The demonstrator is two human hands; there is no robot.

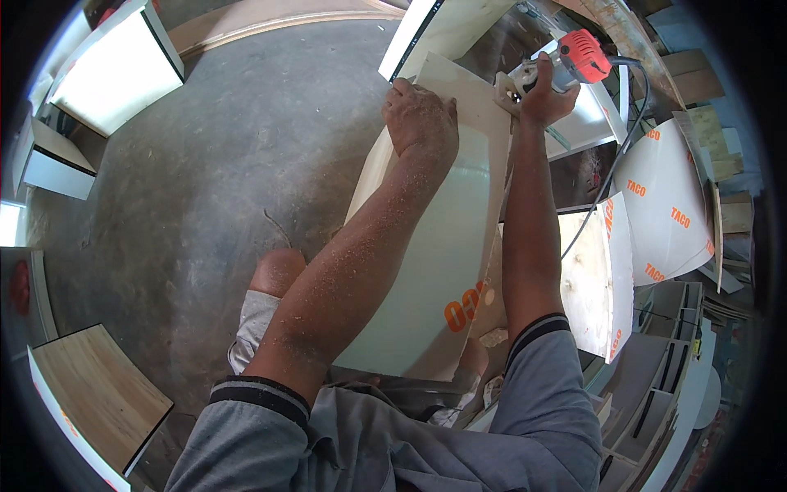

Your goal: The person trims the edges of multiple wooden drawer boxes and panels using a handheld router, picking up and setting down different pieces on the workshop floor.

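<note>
A white-faced wooden panel (443,221) with orange print lies lengthwise in front of me, reaching from my lap toward the far side. My left hand (421,119) is closed over its far left part, the fingers curled down at the edge. Sawdust speckles that forearm. At the panel's far right edge, my right hand (548,100) grips a trim router (584,57) with a red top and a grey body. The router's base sits against the panel edge, and its cutter is too small to make out. A dark cord (616,164) hangs from the router's top.
White cabinet boxes (119,70) stand at the far left, with a wooden-topped one (102,381) at the near left. Grey concrete floor (197,156) spreads to my left. Printed white sheets (664,205), a pale board (584,279) and a slotted grey cabinet (656,394) crowd my right.
</note>
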